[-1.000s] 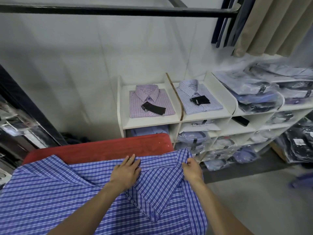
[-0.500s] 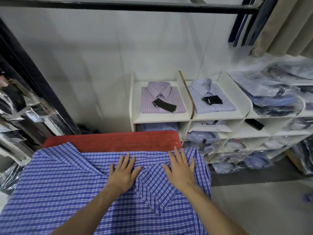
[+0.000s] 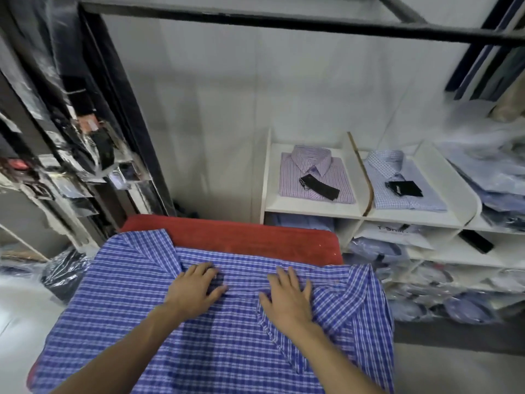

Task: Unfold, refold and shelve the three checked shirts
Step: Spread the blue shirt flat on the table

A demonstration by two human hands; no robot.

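Note:
A blue checked shirt (image 3: 119, 302) lies spread over a red padded table (image 3: 255, 237), its collar end towards the far edge. My left hand (image 3: 196, 291) presses flat on the cloth near the collar, fingers straight. My right hand (image 3: 287, 297) lies flat beside it on the folded front panel. A folded pink checked shirt (image 3: 312, 169) with a black tag rests in the left top compartment of the white shelf unit (image 3: 312, 209). A folded light blue checked shirt (image 3: 397, 169) with a black tag lies in the compartment to its right.
Lower shelf compartments hold several bagged shirts (image 3: 377, 248). More bagged shirts (image 3: 488, 180) pile up at the right. A black rail (image 3: 284, 22) runs overhead. Bagged dark garments (image 3: 71, 155) hang at the left, and a dark bag (image 3: 62, 274) sits on the floor.
My right hand let go of the shirt's edge and laid itself flat on the cloth. Both hands have spread a little apart on the shirt. The view swung left.

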